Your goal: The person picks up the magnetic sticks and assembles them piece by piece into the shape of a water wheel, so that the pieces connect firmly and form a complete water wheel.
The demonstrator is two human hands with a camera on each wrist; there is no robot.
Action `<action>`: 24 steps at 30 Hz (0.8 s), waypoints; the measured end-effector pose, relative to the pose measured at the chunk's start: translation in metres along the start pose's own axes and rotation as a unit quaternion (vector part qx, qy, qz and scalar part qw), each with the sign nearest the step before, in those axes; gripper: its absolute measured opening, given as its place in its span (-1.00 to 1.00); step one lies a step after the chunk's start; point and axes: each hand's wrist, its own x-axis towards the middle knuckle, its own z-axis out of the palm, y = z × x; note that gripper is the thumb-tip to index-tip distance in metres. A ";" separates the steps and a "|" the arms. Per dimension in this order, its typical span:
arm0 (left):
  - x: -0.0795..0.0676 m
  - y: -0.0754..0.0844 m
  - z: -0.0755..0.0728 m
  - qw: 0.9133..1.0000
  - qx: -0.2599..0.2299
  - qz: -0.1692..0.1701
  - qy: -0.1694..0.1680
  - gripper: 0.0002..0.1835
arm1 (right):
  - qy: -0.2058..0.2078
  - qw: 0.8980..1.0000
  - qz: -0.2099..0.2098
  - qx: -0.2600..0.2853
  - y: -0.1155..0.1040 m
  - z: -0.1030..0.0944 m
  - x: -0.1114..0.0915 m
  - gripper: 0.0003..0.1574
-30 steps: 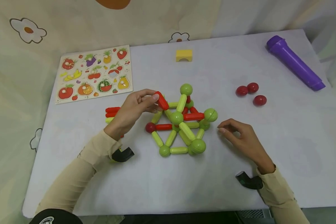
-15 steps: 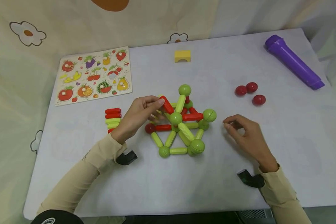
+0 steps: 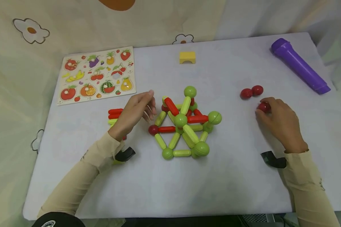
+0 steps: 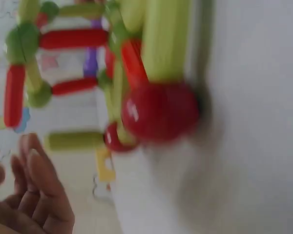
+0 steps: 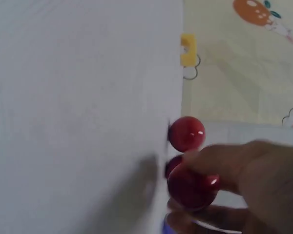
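Observation:
My right hand (image 3: 284, 123) pinches a red ball (image 3: 264, 107) between thumb and fingers at the right of the table. Two other red balls (image 3: 246, 93) lie just beyond it. In the middle stands a frame of green and red rods (image 3: 197, 119) joined by balls. One red rod (image 3: 171, 106) slants up and left from its upper green ball (image 3: 180, 120), with its far end free. My left hand (image 3: 133, 112) hovers left of the frame, fingers relaxed and holding nothing. The left wrist view shows those fingers (image 4: 41, 175) apart from the red rod.
Loose red and green rods (image 3: 114, 113) lie partly under my left forearm. A fruit puzzle board (image 3: 96, 75) is at the back left, a yellow arch block (image 3: 187, 57) at the back middle. A purple microphone-shaped toy (image 3: 301, 66) lies at the back right.
My left hand has let go of the red rod, now fixed to the frame, and drawn back left. My right hand has moved right and taken hold of the nearest red ball.

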 end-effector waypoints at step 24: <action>0.029 -0.023 -0.004 0.961 0.240 0.113 -0.081 -0.79 | -0.255 0.906 -0.322 0.101 -0.216 0.008 0.098 -0.55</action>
